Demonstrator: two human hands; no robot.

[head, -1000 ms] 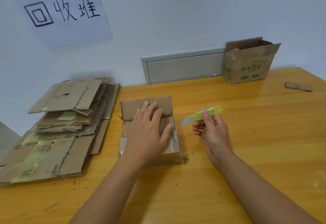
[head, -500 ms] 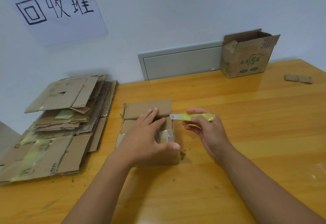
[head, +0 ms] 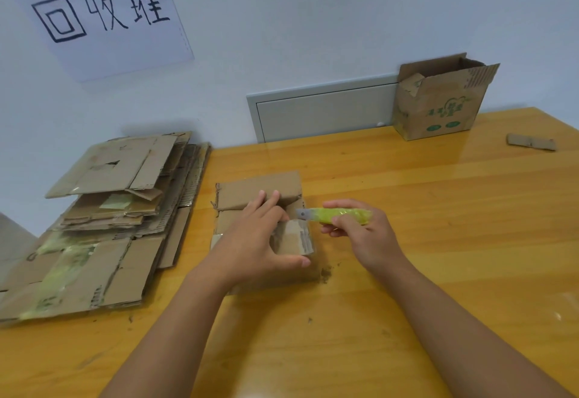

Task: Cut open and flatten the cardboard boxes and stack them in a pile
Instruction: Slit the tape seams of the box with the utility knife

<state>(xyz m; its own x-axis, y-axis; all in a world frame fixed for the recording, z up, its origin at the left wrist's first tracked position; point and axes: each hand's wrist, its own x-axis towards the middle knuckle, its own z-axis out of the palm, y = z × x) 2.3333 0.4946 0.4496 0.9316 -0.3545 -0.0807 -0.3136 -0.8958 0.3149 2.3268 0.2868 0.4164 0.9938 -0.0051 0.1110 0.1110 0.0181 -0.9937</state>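
My left hand (head: 250, 241) is down on the small box (head: 260, 192) in the middle of the table (head: 407, 209), fingers reaching over its top flap and thumb hooked round the near right corner, so I'm gripping the cardboard from above. The box sits right under that palm, its far flap folded over and its right wall showing just past my thumb.

My right hand (head: 363, 234) is just to the right of the box, fingers curled tight round the yellow-green knife (head: 338, 214). The blade points left and its tip is right at the box's upper right edge, next to my left fingertips; whether it is biting into the cardboard I cannot tell.

Over at the table's left edge lies the pile of flattened boxes (head: 103, 225), several layers deep, well apart from my hands. At the far edge, against the wall, stands an open box with green print (head: 438, 106), flaps up. Near the far right corner lies a cardboard scrap (head: 531, 142). Small crumbs of cardboard (head: 326, 272) are scattered on the surface beside the box, near my wrists.
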